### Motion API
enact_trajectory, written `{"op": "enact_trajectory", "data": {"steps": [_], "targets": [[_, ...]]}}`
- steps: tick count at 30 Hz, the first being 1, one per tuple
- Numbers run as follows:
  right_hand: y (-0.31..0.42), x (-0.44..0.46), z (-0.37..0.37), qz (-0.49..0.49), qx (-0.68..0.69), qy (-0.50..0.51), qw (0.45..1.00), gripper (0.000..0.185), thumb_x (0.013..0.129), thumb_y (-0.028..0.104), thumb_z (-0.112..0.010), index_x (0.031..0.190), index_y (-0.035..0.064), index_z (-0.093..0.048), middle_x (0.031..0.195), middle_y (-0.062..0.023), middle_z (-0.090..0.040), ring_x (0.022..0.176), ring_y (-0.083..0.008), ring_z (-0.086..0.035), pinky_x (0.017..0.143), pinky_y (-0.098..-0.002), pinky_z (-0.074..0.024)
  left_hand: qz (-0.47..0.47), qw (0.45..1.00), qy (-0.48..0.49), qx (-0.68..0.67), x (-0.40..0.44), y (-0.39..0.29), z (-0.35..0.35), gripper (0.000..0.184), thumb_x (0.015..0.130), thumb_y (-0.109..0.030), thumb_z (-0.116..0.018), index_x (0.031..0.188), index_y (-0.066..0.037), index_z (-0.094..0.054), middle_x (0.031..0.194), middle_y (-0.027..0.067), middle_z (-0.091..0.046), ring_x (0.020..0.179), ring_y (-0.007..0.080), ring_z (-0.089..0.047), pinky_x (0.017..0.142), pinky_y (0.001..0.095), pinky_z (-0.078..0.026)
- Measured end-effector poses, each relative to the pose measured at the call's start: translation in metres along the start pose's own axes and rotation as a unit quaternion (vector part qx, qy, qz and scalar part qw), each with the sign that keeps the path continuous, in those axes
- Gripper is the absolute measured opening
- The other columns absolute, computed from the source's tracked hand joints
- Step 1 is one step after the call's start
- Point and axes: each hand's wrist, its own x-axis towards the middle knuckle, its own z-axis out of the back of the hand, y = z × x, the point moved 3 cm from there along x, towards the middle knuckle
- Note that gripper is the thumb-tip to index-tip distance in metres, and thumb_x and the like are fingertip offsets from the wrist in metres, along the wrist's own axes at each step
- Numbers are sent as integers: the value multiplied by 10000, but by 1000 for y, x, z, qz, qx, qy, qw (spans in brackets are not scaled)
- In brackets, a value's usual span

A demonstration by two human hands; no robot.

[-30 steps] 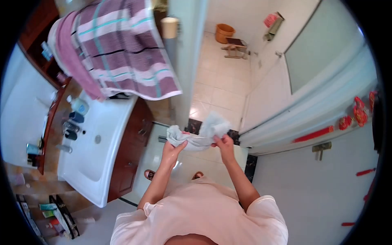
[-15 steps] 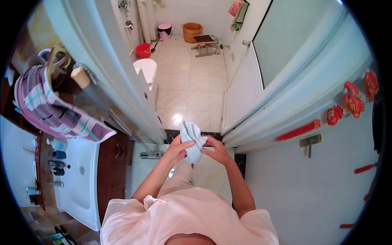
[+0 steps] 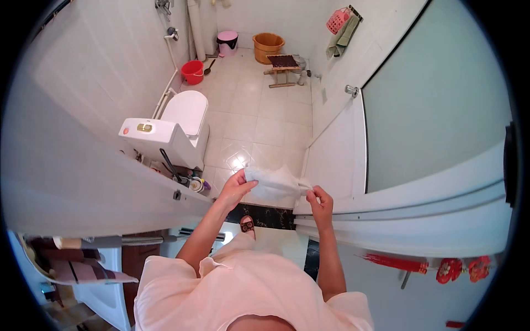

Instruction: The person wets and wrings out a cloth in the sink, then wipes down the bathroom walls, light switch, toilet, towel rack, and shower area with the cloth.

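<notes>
A pale, thin cloth (image 3: 277, 182) is stretched sideways between my two hands, in front of my body above the doorway's dark threshold. My left hand (image 3: 237, 188) pinches its left end, thumb on top. The right end, bunched to a narrow corner, is gripped by the fingers of my right hand (image 3: 320, 204). The cloth's middle hangs loosely with soft folds.
A white toilet (image 3: 187, 113) stands ahead on the left, with a red bucket (image 3: 192, 72) beyond it. Farther back are a wooden tub (image 3: 267, 48) and a low folding stool (image 3: 284, 63). An open door (image 3: 337, 160) lines the right side.
The cloth was bunched and folded between my hands; now it is spread out sideways. My right hand has moved right, away from my left. The view has moved forward into the doorway.
</notes>
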Motion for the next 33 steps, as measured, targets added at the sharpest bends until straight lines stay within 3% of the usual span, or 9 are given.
{"op": "enact_trajectory", "data": {"steps": [1,5,11,14,17,21,23,29,33], "targets": [[-3,14,0,-5,-9,6,1000,169,845,96,-671,842,-46,-580,771,-87,-558,786,-179,-576,745,-302,-467,-23,1000,10,-1,11,-11,-2,359,853,-18,-656,1196,-51,-556,1046,16,-642,945,106,-604,840,264,-481],[-11,78,-12,77,-126,42,988,326,789,175,-743,1004,-22,-596,1021,-117,-589,948,-252,-590,836,-334,-467,-111,992,54,9,54,-52,-16,378,870,-25,-651,1230,-53,-539,1108,18,-632,1024,109,-588,918,270,-456],[-27,185,-67,-17,-13,94,995,701,776,184,-763,1360,33,-405,1219,-105,-530,1105,-251,-558,901,-357,-462,-136,989,64,6,105,-99,-11,460,864,-18,-661,1294,-56,-502,1165,19,-617,1080,112,-569,956,288,-441],[-31,246,-95,-5,135,142,981,783,787,146,-755,1431,57,-320,1245,-109,-517,1120,-208,-551,910,-342,-465,-157,986,50,4,137,-117,2,467,846,-11,-677,1283,-57,-520,1183,20,-609,1098,118,-560,968,300,-432],[-44,307,-130,-4,312,184,932,703,808,77,-719,1413,47,-363,1209,-111,-542,1062,-172,-570,902,-304,-470,-219,975,0,38,180,-140,10,426,818,-9,-697,1224,-45,-575,1202,45,-603,1171,137,-516,1004,327,-404],[-78,389,-154,-20,219,307,926,418,856,80,-664,1256,26,-552,1141,-92,-599,998,-147,-592,849,-276,-478,-402,886,-124,195,232,-180,11,373,783,-38,-727,1143,-31,-630,1172,81,-612,1269,158,-433,1045,359,-360],[-86,428,-154,-39,147,319,935,262,882,79,-629,1136,14,-645,1120,-101,-619,977,-138,-599,816,-254,-476,-417,850,-158,282,260,-202,23,390,771,-36,-739,1143,-25,-622,1171,85,-610,1283,167,-423,1040,350,-360],[-26,531,-178,220,132,218,942,153,907,67,-574,985,-22,-671,910,-88,-670,788,-131,-608,689,-239,-465,-237,908,-239,248,301,-217,69,493,745,-36,-776,1190,-17,-565,1184,56,-597,1148,157,-526,991,310,-405],[-17,590,-220,208,90,281,933,129,913,82,-572,918,-21,-650,779,-49,-637,668,-124,-539,623,-248,-431,-251,915,-241,205,337,-241,111,547,735,-22,-784,1215,-22,-523,1171,43,-591,1099,143,-548,979,309,-421]]}}
